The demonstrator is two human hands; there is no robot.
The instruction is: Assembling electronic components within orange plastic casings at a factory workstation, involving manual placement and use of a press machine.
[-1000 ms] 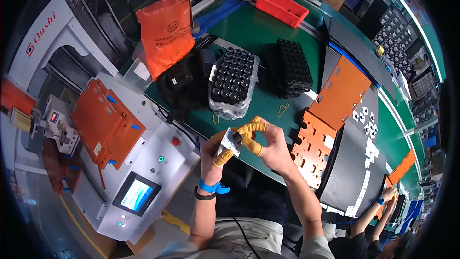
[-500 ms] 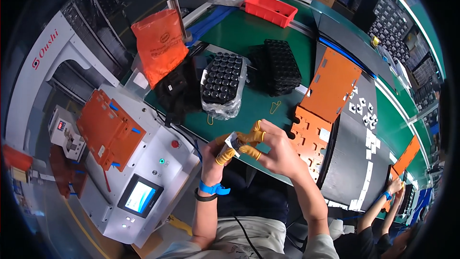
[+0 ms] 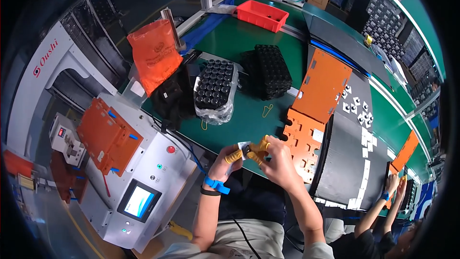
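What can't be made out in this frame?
- Small white part: mostly covered by left hand and right hand; too small to identify.
- Red bin: contents too small to tell.
- Co-worker's hands: near the rim, distorted; what they hold is unclear.

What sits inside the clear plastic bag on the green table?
The clear plastic bag holds a black tray of round black parts, standing in rows. The bag is open at the top; whatever lies under the tray is hidden.
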